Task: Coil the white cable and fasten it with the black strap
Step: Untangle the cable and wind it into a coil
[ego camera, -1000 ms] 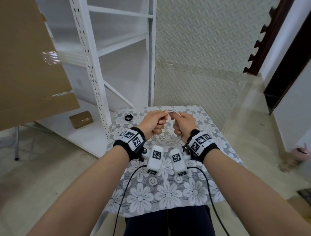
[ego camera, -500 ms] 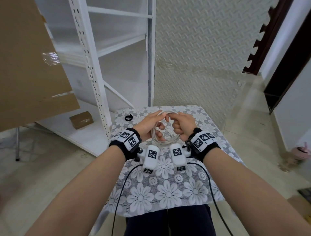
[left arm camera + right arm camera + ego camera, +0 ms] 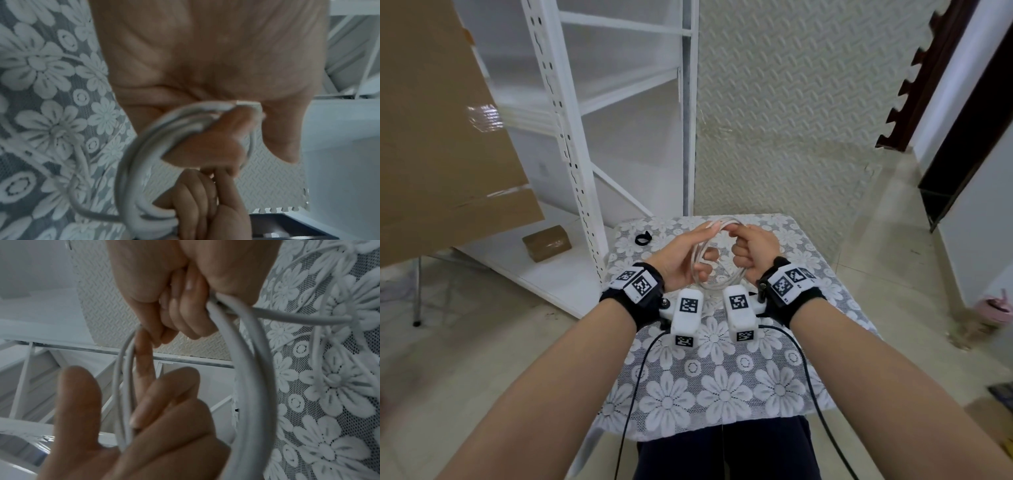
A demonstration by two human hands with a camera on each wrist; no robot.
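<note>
The white cable [image 3: 698, 274] is wound into a small coil held upright above the flowered table [image 3: 722, 377]. My right hand [image 3: 755, 245] grips the coil's top in a fist; the right wrist view shows its curled fingers [image 3: 179, 309] round the cable [image 3: 252, 369]. My left hand [image 3: 681, 255] holds the coil's left side, fingers stretched along it and thumb [image 3: 205, 141] inside the loops [image 3: 131, 162]. A loose tail [image 3: 298, 319] trails onto the cloth. The black strap [image 3: 643, 238] lies curled at the table's far left corner, apart from both hands.
A white metal shelf rack [image 3: 585, 137] stands behind the table on the left, with a small brown box [image 3: 547, 242] on its bottom shelf. A cardboard sheet [image 3: 431, 137] leans at far left. Black wrist-camera wires [image 3: 633, 394] hang over the table's near edge.
My left hand has gone from a fist at the coil's top to straight fingers along its side. The coil now stands more upright between the hands.
</note>
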